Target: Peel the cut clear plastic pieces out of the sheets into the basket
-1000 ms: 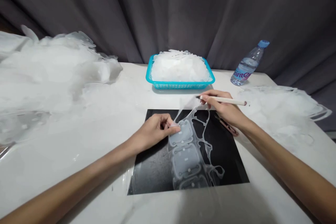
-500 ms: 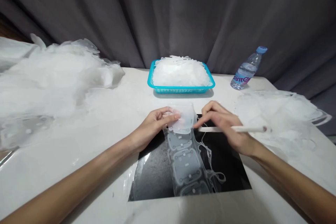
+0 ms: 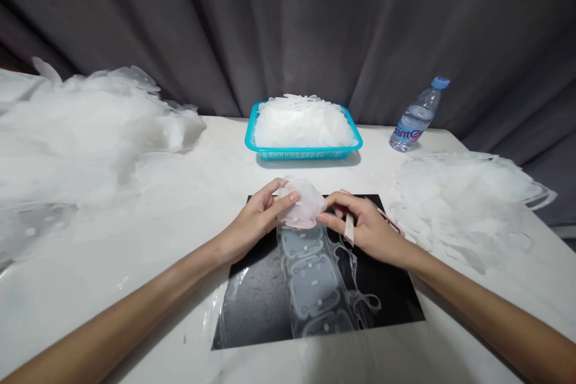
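My left hand (image 3: 258, 216) pinches a small stack of translucent, rounded-square silicone-like pieces (image 3: 302, 207), thumb on top. At the stack's right edge, the thumb and forefinger of my right hand (image 3: 360, 225) close on it. A slim pale tool (image 3: 349, 229), possibly tweezers, is tucked in that same hand; its far end shows behind the knuckles. Under both hands a translucent moulded strip (image 3: 315, 282) with rounded-square panels and small round dots lies on a black sheet (image 3: 261, 306). Thin loose trimmings (image 3: 360, 297) curl along the strip's right side.
A blue basket (image 3: 303, 151) heaped with translucent pieces stands at the back. Right of it is a water bottle (image 3: 416, 120). Large piles of translucent film lie at left (image 3: 90, 132) and right (image 3: 463, 198) on the white table (image 3: 180, 312). A grey curtain (image 3: 288, 24) hangs behind.
My right hand has moved left onto the stack's edge, and the tool in it has turned from lying sideways. The held stack has bent. The view has shifted slightly right.
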The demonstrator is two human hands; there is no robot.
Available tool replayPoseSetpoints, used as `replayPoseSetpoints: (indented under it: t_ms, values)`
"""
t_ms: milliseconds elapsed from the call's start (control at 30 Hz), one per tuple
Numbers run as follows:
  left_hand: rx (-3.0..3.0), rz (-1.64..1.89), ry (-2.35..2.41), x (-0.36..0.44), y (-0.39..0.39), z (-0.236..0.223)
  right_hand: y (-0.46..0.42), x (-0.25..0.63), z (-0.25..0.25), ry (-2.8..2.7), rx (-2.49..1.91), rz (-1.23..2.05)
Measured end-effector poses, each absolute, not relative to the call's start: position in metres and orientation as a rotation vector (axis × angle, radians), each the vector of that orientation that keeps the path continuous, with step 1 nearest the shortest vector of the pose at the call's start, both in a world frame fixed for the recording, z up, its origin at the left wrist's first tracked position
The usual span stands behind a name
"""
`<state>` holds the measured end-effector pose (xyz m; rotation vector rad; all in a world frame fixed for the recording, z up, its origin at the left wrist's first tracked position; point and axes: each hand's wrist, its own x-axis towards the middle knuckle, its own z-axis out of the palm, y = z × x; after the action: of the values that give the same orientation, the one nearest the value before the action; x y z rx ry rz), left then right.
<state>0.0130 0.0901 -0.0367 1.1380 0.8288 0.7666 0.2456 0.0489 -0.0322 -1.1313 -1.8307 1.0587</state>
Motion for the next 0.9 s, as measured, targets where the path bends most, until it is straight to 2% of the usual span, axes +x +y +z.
replayPoseSetpoints:
  t_ms: [367, 700, 900]
  values:
    - [1.287, 0.872, 0.932, 0.018, 0.085, -0.025, 0.043, 0.247, -0.029, -1.842, -1.148, 1.039]
    - [1.241, 0.781, 1.004, 0.022, 0.076, -0.028, 0.049, 0.239, -0.051, -2.001, -1.137, 0.646]
    - [1.314, 0.802, 0.946, 0.015, 0.086, -0.027, 0.048, 0.245, -0.036, -1.894, -1.129, 0.992]
